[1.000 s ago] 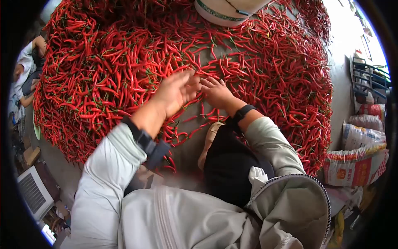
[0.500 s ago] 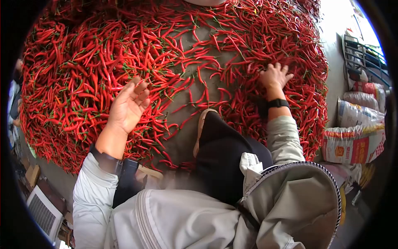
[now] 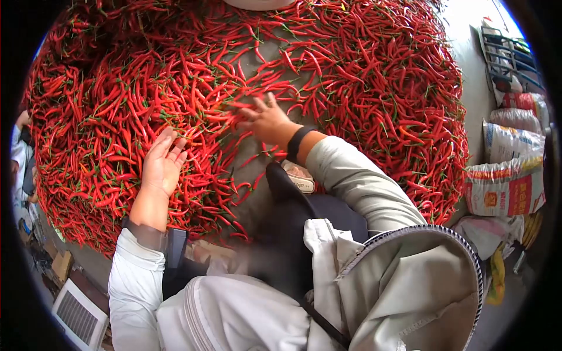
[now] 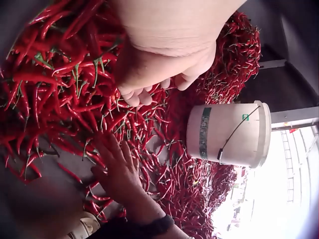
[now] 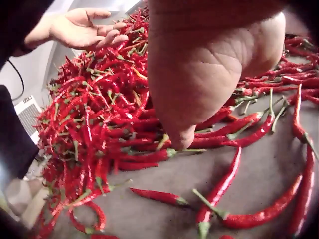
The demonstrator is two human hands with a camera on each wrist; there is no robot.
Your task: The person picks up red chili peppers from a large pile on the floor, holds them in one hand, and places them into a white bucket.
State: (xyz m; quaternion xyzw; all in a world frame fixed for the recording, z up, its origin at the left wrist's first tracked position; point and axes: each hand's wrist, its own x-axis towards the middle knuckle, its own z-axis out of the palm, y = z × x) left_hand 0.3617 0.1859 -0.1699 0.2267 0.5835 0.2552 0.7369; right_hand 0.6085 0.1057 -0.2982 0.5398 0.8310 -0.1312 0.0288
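Observation:
Red chili peppers with green stems (image 3: 111, 111) are heaped on the grey floor (image 3: 257, 169). My left hand (image 3: 161, 171) is over the left heap, palm up, fingers loosely extended, holding nothing visible. My right hand (image 3: 268, 124), slightly blurred, is spread over the heap's inner edge near the bare strip, with peppers around its fingertips. In the right wrist view, the palm (image 5: 199, 74) hides most of its fingers, and peppers (image 5: 259, 214) lie loose on the floor below it.
A white bucket (image 4: 227, 134) stands among the peppers beyond the hands. Filled sacks (image 3: 504, 190) and a blue metal rack (image 3: 512, 55) are at the right. A shoe (image 3: 300, 177) is near the right forearm; another person's sleeve (image 3: 20, 149) shows far left.
My right hand went out to the right heap, then swept back left across the bare strip. My left hand moved left and down, away from the right hand. The head view shifted.

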